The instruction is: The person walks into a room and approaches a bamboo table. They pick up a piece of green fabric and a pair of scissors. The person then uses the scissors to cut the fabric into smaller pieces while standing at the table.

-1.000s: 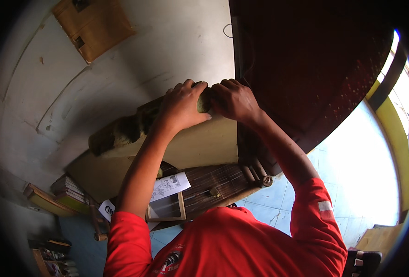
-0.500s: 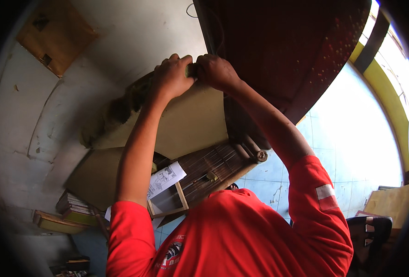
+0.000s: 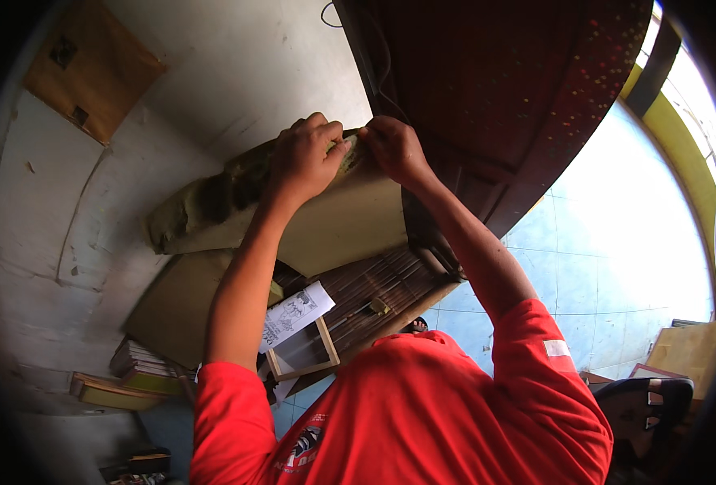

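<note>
A thick beige cushion (image 3: 337,218) stands tilted, its long top edge worn and stained dark and greenish. My left hand (image 3: 309,153) is closed over that edge, with the fingers curled to the far side and the thumb on the near side. Close to its right, my right hand (image 3: 396,151) pinches the cushion's upper right corner; the fingertips are partly hidden. Under the cushion is a brown bamboo-slat bench (image 3: 398,279).
A dark red-brown cabinet (image 3: 487,89) stands right beside my right hand. A second beige panel (image 3: 184,303) leans at the left near stacked books (image 3: 143,364). On the bench lie a printed sheet (image 3: 297,314) and a wooden frame (image 3: 329,343). Blue tiles (image 3: 568,250) cover the floor.
Both hands have come slightly down and nearer with the cushion's edge. The gap between them has widened a little, with my right hand shifted right. More of the stained edge shows.
</note>
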`<state>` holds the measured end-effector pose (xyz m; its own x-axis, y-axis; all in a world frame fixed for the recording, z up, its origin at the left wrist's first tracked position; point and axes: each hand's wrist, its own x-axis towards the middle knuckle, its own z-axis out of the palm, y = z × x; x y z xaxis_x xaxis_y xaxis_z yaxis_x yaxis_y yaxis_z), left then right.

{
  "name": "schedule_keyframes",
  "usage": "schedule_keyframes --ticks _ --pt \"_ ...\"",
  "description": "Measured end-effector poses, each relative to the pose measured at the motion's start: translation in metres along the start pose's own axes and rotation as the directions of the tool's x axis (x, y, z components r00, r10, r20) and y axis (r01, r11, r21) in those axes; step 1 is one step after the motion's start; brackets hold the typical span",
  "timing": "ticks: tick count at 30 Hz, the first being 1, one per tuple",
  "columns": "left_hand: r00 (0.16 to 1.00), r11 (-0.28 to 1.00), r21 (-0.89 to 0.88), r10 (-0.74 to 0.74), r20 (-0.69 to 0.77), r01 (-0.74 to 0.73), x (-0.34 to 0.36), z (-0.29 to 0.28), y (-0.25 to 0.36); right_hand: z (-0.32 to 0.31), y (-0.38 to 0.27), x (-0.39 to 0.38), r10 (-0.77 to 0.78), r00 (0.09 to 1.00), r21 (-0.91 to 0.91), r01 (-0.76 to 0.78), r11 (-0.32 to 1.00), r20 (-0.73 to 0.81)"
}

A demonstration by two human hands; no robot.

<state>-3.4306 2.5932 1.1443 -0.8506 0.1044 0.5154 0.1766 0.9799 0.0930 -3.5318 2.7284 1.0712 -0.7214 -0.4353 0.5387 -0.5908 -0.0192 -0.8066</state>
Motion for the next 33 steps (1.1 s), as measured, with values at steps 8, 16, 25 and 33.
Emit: schedule_keyframes --ticks 8,16,25,33 --pt "0.994 0.994 0.056 0.095 -0.059 -0.091 -0.015 0.02 0.006 0.009 0.023 -0.011 0.147 0.988 0.139 -0.139 0.98 -0.046" --pt "0.975 0.977 0.078 0.207 -0.082 -0.201 -0.025 0.041 0.023 -0.001 0.038 -0.029 0.291 0.954 0.166 -0.277 0.946 -0.069" --pt "0.994 0.997 0.05 0.071 -0.085 -0.067 -0.01 0.023 0.028 -0.032 -0.011 -0.039 -0.227 0.973 -0.362 0.195 0.911 -0.048" --pt "0.996 0.996 -0.077 -0.043 -0.072 0.038 -0.004 0.013 0.016 -0.029 -0.017 -0.025 -0.446 0.885 -0.357 0.464 0.811 0.137"
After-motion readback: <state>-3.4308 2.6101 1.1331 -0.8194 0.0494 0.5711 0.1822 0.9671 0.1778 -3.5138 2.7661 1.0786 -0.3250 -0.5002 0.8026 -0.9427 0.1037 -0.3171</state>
